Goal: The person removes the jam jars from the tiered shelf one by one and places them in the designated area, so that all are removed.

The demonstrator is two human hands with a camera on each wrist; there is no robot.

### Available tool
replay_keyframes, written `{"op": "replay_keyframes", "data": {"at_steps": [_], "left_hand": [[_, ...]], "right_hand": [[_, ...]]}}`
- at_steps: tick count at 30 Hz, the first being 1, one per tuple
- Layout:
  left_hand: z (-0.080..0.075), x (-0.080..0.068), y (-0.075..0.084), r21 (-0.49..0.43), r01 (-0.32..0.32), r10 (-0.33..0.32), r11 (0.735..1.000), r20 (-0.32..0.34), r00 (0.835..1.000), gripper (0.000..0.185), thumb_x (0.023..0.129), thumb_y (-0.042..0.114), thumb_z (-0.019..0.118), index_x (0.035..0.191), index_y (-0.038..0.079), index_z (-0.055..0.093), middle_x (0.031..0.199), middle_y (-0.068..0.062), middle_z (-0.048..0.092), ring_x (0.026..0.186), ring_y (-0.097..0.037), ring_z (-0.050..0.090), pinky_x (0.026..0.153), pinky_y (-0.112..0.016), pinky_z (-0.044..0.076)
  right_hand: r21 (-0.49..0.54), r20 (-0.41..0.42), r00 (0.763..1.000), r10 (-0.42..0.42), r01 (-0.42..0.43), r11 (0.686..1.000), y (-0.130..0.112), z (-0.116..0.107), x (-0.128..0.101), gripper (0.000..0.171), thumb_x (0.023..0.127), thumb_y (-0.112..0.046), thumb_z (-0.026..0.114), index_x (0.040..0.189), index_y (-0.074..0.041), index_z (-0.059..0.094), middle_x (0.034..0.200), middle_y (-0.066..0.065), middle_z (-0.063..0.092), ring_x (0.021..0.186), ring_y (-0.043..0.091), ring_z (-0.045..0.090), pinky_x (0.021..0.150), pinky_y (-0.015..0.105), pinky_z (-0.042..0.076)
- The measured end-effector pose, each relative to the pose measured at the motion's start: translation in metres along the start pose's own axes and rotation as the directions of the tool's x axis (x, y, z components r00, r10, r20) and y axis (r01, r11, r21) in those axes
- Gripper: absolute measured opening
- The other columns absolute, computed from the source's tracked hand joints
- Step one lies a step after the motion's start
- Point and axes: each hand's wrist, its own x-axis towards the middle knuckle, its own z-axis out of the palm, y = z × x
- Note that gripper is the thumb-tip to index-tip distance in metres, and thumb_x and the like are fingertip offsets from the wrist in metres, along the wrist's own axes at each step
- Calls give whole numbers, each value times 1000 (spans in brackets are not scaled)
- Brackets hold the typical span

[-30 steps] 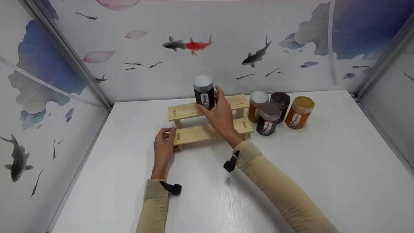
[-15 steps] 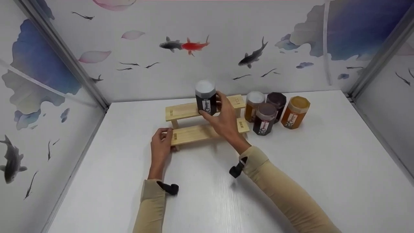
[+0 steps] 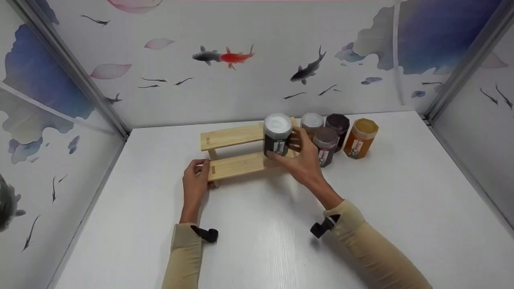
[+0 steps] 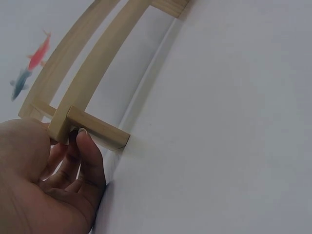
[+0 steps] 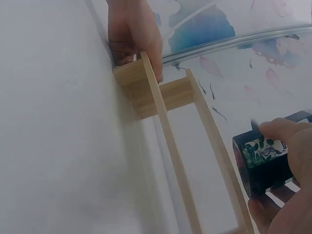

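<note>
A wooden two-step rack (image 3: 237,165) stands toward the back of the table. My left hand (image 3: 195,178) grips the left end of its lower board, and in the left wrist view the fingers (image 4: 90,158) curl under that end beside the leg. Between thumb and fingers, my right hand (image 3: 307,162) holds an eight-sided dark jar (image 3: 274,141) with a whitish lid and a label. It is upright and overlaps the right part of both boards in the head view. The right wrist view shows the jar (image 5: 268,173) raised beside the rack, its patterned label facing the camera.
Right of the rack stand several more jars: an amber one with a pale lid (image 3: 312,120), a dark one at the back (image 3: 337,128), a dark one in front (image 3: 324,148) and an amber one with a yellow lid (image 3: 361,138). A printed wall (image 3: 257,92) rises behind the table.
My right hand has carried the dark jar rightward and toward me, from the upper board to over the right part of the rack. The left hand keeps its grip. The head view has turned slightly right.
</note>
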Motion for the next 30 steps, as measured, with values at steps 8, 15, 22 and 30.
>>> {"op": "replay_keyframes", "data": {"at_steps": [8,15,22,30], "left_hand": [[2,-1,1,15,-7,7,1000,-14,1000,34,113,38,59,128,10,69,108,-15,74,78,-18,69,60,-28,58],[3,1,1,-25,29,-29,999,-13,999,34,112,40,60,129,12,68,108,-14,72,75,-16,69,59,-26,58],[1,1,-1,-52,44,-45,998,-7,999,35,111,42,61,130,12,69,108,-13,72,79,-16,70,59,-25,58],[1,1,-1,-61,48,-48,997,-6,999,35,111,40,62,129,11,69,109,-11,71,82,-15,68,60,-25,58]], "right_hand": [[-13,-70,997,-35,34,999,13,-55,-17,79,83,-26,97,149,-14,56,134,3,67,117,16,66,102,44,60],[-38,-167,986,2,-8,999,26,-99,-27,79,84,-19,96,152,-15,55,134,0,65,114,16,64,97,28,56],[-122,-203,979,17,-43,992,42,-135,-35,80,83,-14,95,152,-14,55,133,-1,64,112,9,64,92,21,55],[-221,-142,985,96,-126,967,59,-162,-42,85,83,-21,97,152,-8,50,142,7,62,123,16,62,103,27,59]]}}
